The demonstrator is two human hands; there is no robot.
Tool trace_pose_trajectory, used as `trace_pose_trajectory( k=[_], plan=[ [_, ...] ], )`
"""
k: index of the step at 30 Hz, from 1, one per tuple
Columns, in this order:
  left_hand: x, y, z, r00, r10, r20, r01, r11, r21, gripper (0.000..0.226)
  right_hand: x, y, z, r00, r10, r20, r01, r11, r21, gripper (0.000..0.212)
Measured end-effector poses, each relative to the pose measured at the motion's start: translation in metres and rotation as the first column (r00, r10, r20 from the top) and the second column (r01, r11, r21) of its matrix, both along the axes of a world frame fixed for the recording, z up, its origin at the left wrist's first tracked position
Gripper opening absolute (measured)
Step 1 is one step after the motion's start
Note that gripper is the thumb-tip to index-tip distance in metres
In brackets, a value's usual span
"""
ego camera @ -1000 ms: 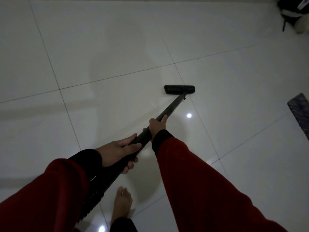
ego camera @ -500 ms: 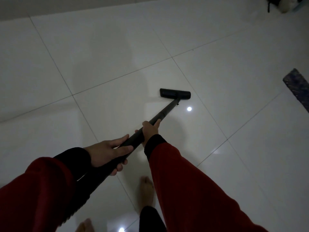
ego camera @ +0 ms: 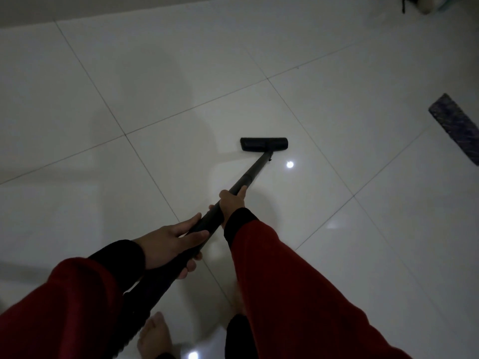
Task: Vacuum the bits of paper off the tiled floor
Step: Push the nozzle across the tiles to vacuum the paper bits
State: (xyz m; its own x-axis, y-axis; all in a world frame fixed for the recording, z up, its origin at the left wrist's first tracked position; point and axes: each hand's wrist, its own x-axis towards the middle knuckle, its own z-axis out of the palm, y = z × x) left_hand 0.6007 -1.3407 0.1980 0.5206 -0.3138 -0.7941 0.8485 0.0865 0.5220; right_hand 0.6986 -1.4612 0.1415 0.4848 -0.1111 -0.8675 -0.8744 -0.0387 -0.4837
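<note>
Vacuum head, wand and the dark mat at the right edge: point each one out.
vacuum head (ego camera: 263,144), head view, middle of its black top.
wand (ego camera: 255,170), head view, bare tube between head and hands.
dark mat (ego camera: 456,126), head view, middle of its speckled surface.

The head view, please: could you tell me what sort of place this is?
Probably a room in a home, dimly lit: glossy white floor tiles, a dark mat at the right edge, and a bare foot behind the vacuum head.

dark mat (ego camera: 456,125) cut by right edge, right foot (ego camera: 239,294) behind sleeve, blurred, paper bits indiscernible
</note>
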Motion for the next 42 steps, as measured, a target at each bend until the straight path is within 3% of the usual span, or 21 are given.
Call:
trace_pose_trajectory(
  k=[4,8,15,19,20,25,33,42],
  plan=[
    [-0.012,-0.025,-0.004,1.000,-0.027,0.012,0.027,0.999,-0.030,0.082,-0.016,-0.031,-0.002,1.000,-0.028,0.005,0.028,0.999,-0.027,0.077],
    [-0.027,-0.057,-0.010,0.999,-0.049,-0.003,0.049,0.998,-0.025,0.064,-0.033,-0.064,-0.009,0.999,-0.040,-0.006,0.040,0.999,-0.026,0.077],
    [-0.071,-0.088,-0.008,0.995,-0.085,-0.048,0.083,0.996,-0.042,0.069,-0.084,-0.101,-0.013,0.996,-0.089,-0.032,0.090,0.996,0.016,0.077],
    [-0.103,-0.082,-0.003,0.999,-0.036,-0.025,0.035,0.998,-0.057,0.124,-0.111,-0.098,-0.010,0.993,-0.111,-0.048,0.115,0.991,0.069,0.074],
    [-0.112,-0.079,-0.002,0.999,-0.025,-0.027,0.023,0.998,-0.057,0.127,-0.119,-0.095,-0.009,0.994,-0.097,-0.049,0.101,0.992,0.081,0.074],
    [-0.161,-0.051,-0.003,0.996,0.079,-0.049,-0.080,0.997,-0.004,0.066,-0.157,-0.051,-0.008,0.998,-0.023,-0.054,0.029,0.992,0.121,0.074],
    [-0.284,0.043,0.002,0.963,0.265,-0.043,-0.261,0.962,0.076,0.060,-0.255,0.069,-0.011,0.976,0.196,-0.094,-0.178,0.970,0.168,0.076],
    [-0.416,0.167,0.033,0.921,0.389,-0.034,-0.384,0.918,0.103,0.059,-0.370,0.207,0.007,0.891,0.432,-0.136,-0.381,0.877,0.292,0.081]
  ],
)
